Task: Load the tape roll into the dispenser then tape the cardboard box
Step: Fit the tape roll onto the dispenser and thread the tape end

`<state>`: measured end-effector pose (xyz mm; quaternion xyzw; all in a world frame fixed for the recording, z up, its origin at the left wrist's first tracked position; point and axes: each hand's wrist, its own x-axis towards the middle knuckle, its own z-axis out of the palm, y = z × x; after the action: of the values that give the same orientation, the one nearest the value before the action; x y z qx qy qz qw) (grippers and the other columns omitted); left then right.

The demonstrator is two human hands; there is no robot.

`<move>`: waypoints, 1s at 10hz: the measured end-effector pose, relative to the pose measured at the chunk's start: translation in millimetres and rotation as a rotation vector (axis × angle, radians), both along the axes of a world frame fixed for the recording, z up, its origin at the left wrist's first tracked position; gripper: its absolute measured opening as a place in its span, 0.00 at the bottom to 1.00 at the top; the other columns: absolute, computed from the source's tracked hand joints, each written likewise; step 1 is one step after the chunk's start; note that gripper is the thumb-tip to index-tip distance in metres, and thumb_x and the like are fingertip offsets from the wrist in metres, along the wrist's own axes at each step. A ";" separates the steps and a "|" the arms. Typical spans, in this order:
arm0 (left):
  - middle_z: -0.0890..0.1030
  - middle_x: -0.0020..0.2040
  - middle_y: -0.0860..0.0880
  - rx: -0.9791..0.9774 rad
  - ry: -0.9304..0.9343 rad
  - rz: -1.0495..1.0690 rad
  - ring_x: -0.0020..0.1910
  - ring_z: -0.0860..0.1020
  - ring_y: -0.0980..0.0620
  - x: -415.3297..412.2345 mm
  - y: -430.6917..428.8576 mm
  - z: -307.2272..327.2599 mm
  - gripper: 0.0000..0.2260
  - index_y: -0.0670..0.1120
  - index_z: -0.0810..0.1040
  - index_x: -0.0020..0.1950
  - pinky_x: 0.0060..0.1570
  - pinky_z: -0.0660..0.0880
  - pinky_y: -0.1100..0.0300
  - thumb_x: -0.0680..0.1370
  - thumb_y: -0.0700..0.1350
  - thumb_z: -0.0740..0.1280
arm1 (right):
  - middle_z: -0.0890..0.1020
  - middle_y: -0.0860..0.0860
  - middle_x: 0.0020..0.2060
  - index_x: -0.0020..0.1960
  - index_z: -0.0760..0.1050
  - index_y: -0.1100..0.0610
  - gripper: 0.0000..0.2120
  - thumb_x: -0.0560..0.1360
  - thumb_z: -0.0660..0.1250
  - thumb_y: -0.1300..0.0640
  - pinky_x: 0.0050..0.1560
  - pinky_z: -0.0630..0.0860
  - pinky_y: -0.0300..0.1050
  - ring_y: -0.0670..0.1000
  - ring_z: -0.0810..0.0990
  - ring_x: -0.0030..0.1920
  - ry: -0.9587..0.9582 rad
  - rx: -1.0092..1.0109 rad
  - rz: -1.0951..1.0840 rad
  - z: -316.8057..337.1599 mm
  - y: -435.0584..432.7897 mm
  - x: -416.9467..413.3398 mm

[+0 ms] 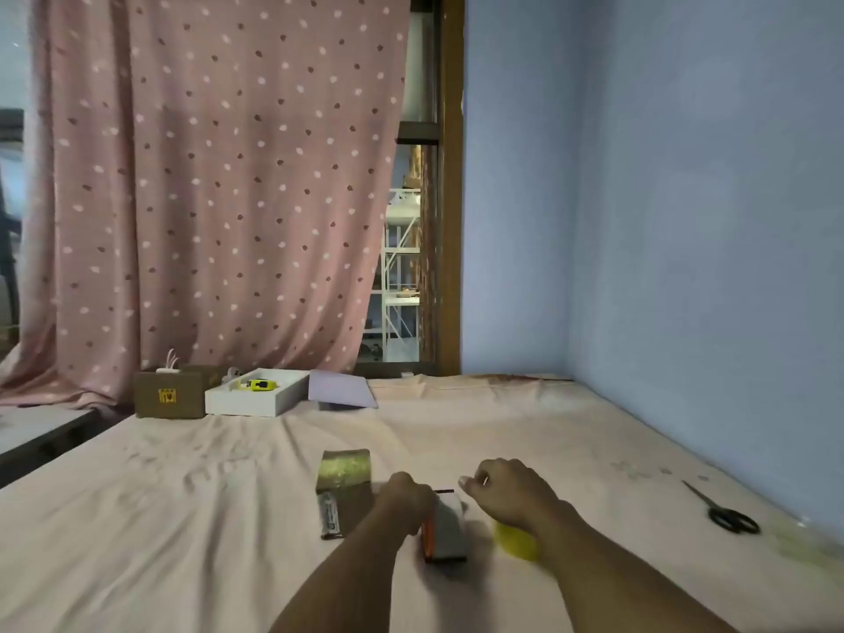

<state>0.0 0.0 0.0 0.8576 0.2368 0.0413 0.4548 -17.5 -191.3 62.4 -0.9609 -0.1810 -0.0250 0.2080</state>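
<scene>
A white and orange tape dispenser (445,532) stands on the pink cloth in front of me. My left hand (406,498) is closed on its far end. My right hand (511,493) hovers just right of it, fingers curled, thumb and finger pinched together; whether they hold tape I cannot tell. A yellow tape roll (516,543) lies under my right wrist, partly hidden. To the left of my left hand stands a small brown cardboard box (345,491) with shiny tape over its top and a label on its side.
Black scissors (730,516) lie at the right near the blue wall. At the far edge stand a brown tissue box (171,395), a white tray (255,399) holding a yellow cutter (259,385), and a lilac sheet (340,389). A pink curtain hangs behind.
</scene>
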 end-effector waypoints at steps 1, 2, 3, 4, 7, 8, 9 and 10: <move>0.85 0.63 0.39 -0.085 -0.036 0.029 0.58 0.87 0.40 -4.3 0.5 1.2 0.17 0.36 0.78 0.72 0.59 0.88 0.49 0.84 0.42 0.67 | 0.84 0.52 0.54 0.53 0.84 0.52 0.23 0.74 0.64 0.35 0.53 0.78 0.48 0.56 0.81 0.54 0.064 -0.011 0.029 -6.2 7.8 1.2; 0.82 0.56 0.42 -0.149 -0.043 0.024 0.52 0.84 0.43 -13.3 -3.5 10.8 0.05 0.42 0.82 0.57 0.61 0.87 0.49 0.83 0.40 0.70 | 0.86 0.53 0.47 0.47 0.85 0.55 0.20 0.69 0.69 0.39 0.47 0.78 0.47 0.55 0.83 0.49 0.204 0.073 0.038 -14.0 16.9 2.1; 0.81 0.54 0.40 -0.322 -0.083 0.055 0.52 0.83 0.41 -11.9 -0.7 13.8 0.05 0.42 0.79 0.47 0.64 0.86 0.45 0.82 0.38 0.71 | 0.88 0.54 0.42 0.42 0.84 0.58 0.18 0.66 0.73 0.42 0.45 0.78 0.46 0.53 0.84 0.45 0.285 0.270 0.007 -22.5 20.0 12.7; 0.82 0.47 0.37 -0.589 -0.176 0.084 0.50 0.84 0.38 -17.8 -1.3 15.2 0.07 0.34 0.81 0.51 0.53 0.85 0.48 0.82 0.38 0.74 | 0.88 0.59 0.42 0.42 0.84 0.61 0.16 0.68 0.77 0.47 0.43 0.79 0.50 0.53 0.81 0.38 0.312 0.404 -0.023 -18.0 21.9 18.6; 0.76 0.40 0.40 -0.757 -0.286 0.178 0.40 0.74 0.43 -4.3 7.7 17.6 0.09 0.37 0.78 0.43 0.51 0.74 0.49 0.83 0.37 0.73 | 0.84 0.53 0.33 0.49 0.84 0.56 0.05 0.75 0.72 0.62 0.24 0.73 0.36 0.47 0.80 0.29 0.248 0.519 -0.090 13.4 23.0 36.3; 0.73 0.39 0.42 -0.772 -0.326 0.210 0.39 0.72 0.44 4.2 6.9 15.7 0.12 0.38 0.77 0.40 0.51 0.71 0.48 0.82 0.37 0.73 | 0.86 0.54 0.38 0.49 0.86 0.55 0.10 0.71 0.72 0.65 0.38 0.83 0.44 0.51 0.84 0.37 0.165 0.509 -0.098 18.5 24.3 51.0; 0.75 0.45 0.39 -0.750 -0.342 0.239 0.46 0.73 0.42 11.4 5.9 11.5 0.12 0.38 0.78 0.41 0.49 0.72 0.47 0.83 0.39 0.73 | 0.85 0.56 0.51 0.53 0.86 0.55 0.12 0.73 0.69 0.63 0.44 0.74 0.43 0.58 0.82 0.52 0.057 0.374 -0.154 15.5 23.1 63.0; 0.77 0.47 0.39 -0.740 -0.343 0.251 0.48 0.74 0.42 18.0 5.3 7.0 0.12 0.39 0.79 0.41 0.51 0.74 0.47 0.83 0.39 0.74 | 0.84 0.58 0.56 0.58 0.84 0.57 0.13 0.76 0.67 0.59 0.45 0.70 0.42 0.60 0.81 0.56 0.007 0.308 -0.212 7.1 20.5 78.4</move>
<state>18.0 5.3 7.0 0.5819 0.2591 0.1507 0.7560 60.9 -170.8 69.5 -0.9314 -0.0719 -0.0710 0.3496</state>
